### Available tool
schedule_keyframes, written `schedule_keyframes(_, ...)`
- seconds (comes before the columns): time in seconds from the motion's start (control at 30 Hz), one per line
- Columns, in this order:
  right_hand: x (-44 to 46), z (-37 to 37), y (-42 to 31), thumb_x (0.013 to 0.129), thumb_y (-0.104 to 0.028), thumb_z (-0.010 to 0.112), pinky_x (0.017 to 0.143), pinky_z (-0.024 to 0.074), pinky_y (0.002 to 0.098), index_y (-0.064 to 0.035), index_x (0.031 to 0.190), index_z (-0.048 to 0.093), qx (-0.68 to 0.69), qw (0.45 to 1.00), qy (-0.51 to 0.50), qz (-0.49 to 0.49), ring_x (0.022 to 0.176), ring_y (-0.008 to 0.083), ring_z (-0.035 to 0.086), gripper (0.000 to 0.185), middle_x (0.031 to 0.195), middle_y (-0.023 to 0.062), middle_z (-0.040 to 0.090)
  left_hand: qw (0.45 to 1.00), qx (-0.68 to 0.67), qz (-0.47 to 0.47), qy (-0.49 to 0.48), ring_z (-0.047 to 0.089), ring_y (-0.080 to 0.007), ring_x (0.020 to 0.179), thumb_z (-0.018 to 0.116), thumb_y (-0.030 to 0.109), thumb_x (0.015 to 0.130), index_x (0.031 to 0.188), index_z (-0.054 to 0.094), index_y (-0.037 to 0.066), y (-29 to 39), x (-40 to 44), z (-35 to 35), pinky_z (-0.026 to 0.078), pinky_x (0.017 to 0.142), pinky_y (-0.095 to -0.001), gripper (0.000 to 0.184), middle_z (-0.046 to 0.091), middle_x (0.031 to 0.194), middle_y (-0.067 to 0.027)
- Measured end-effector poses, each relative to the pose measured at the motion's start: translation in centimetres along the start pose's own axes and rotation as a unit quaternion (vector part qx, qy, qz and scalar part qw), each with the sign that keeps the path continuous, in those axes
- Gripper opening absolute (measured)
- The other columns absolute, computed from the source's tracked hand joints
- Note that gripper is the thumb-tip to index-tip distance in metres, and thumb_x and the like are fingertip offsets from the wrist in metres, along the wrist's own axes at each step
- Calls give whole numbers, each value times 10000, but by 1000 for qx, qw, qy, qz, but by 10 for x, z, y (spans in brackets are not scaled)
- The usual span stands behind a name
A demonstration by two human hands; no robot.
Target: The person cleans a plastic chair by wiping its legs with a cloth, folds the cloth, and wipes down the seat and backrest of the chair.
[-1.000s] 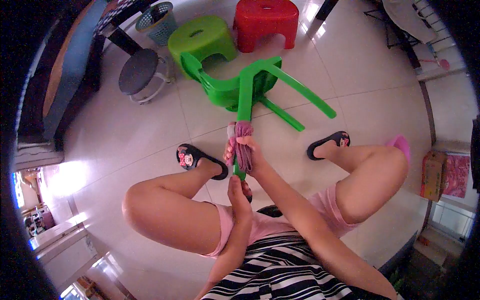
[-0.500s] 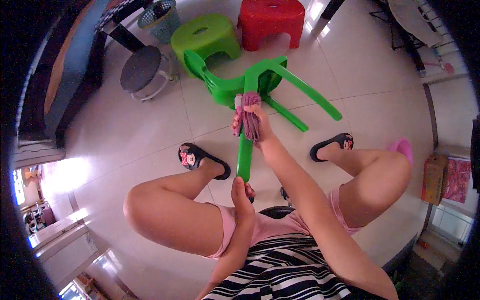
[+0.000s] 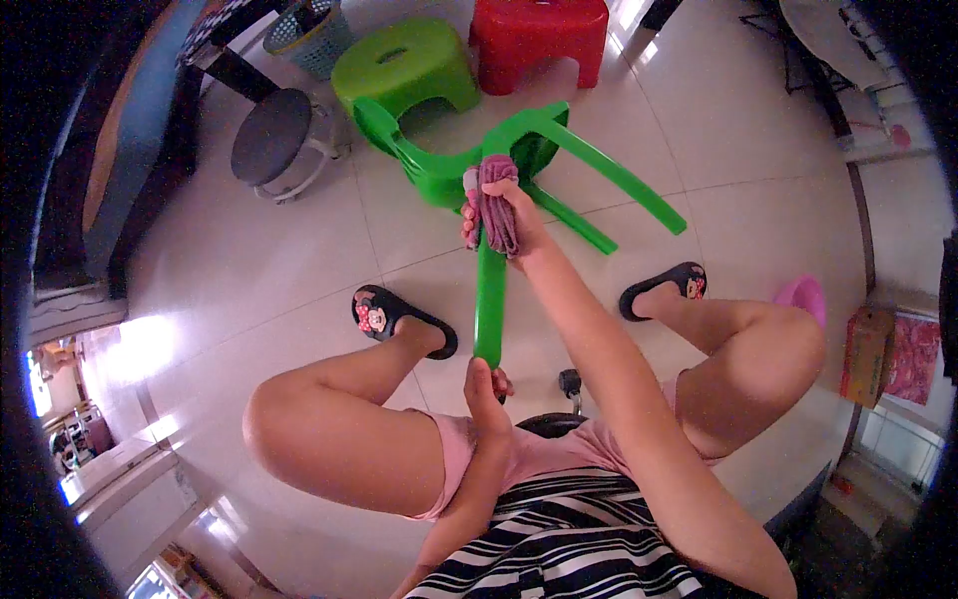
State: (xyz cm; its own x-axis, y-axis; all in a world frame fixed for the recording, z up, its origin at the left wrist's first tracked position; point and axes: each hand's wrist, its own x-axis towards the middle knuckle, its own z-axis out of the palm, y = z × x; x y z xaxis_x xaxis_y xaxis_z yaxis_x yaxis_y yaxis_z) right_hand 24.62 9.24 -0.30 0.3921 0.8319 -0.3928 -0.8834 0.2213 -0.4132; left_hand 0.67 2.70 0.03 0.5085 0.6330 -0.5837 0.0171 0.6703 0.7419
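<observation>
Now the right hand (image 3: 526,228) had travelled farther up the leg (image 3: 490,304) of the green chair (image 3: 439,180), taking the purple cloth (image 3: 499,230) with it. A second ago the cloth sat down close to the left hand (image 3: 485,391); by this moment a long bare stretch of green showed between the two hands. As I judged it, that meant most of the leg's length had been passed over, with the cloth now near the end where the leg joined the rest of the chair.

The right grip was closed firmly round the bunched cloth, thumb on top and fingers curled beneath, with the leg inside the fold. The left grip had stayed low, wrapped about the leg's free end, between the person's knees; how tightly it squeezed I couldn't tell.

The chair lay tipped on the floor (image 3: 249,270) ahead of the person, two other legs pointing off to the right. Just beyond it stood a light green stool (image 3: 404,65) and a red stool (image 3: 544,40), with a round grey stool (image 3: 271,135) off to the left, near a basket (image 3: 312,45).
</observation>
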Motion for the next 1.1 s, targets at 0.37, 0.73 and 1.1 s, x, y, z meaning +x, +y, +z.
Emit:
schedule_keyframes(0.37,-28,-10,26,737,-300,623,523,496,357,-46,909,515,16,1000,6,-1,580,230,581,325,706,93,577,995,42,-31,-85,408,-102,560,389,454,933,796,417,85,-10,-4,2,359,542,-242,395,403,633,2)
schedule_keyframes(0.73,-83,1,69,791,-302,551,619,457,337,-51,908,490,64,997,14,41,654,212,539,283,718,72,519,997,51,-21,-55,380,-97,531,399,498,915,764,409,87,-6,-1,-3,312,508,-227,438,379,627,12)
schedule_keyframes(1.1,-100,2,112,815,-343,523,659,462,327,-43,890,498,-16,998,44,44,681,206,560,310,751,80,547,999,9,-12,-33,371,-61,560,355,369,952,883,478,87,6,3,-3,297,503,-221,315,418,665,44)
